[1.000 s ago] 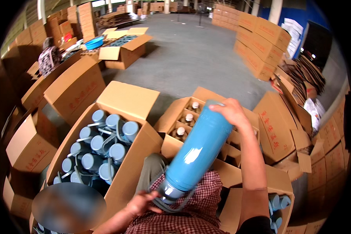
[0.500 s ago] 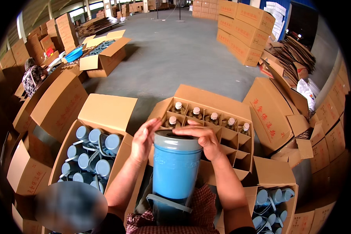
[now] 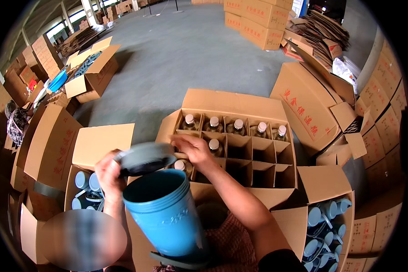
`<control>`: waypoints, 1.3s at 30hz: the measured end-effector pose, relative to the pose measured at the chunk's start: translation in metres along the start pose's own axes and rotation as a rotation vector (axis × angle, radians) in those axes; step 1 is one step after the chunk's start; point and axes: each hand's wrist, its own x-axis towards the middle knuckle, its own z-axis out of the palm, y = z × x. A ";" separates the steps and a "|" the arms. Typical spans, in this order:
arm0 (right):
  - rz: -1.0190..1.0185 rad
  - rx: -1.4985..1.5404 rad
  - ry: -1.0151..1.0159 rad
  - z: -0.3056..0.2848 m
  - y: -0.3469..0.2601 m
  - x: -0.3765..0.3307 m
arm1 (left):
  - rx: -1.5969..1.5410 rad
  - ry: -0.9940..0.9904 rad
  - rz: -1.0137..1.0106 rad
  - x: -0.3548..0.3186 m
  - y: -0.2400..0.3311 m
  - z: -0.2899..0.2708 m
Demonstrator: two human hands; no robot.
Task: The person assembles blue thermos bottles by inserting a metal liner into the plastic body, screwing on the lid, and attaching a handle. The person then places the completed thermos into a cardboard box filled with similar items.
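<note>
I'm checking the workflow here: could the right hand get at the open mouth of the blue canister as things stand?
Probably yes. The left hand holds the grey lid off to the side, so the blue canister is open, and the right hand is just above its rim, nothing between.

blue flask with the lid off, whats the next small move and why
Probably lift a bottle from the divided carton toward the blue flask. The left hand holds the grey lid clear, the flask's mouth is open, and the right hand rests at the capped bottle nearest it.
</note>
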 end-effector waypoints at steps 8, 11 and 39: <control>0.381 -1.224 0.161 -0.097 0.152 0.009 | -0.840 0.184 -0.664 -0.004 -0.061 0.039; 0.431 -1.257 0.114 -0.085 0.169 0.012 | -1.028 0.343 -0.830 -0.027 -0.123 0.017; -0.245 0.173 0.029 -0.039 -0.176 0.010 | -0.829 -0.142 -0.283 0.009 0.054 0.094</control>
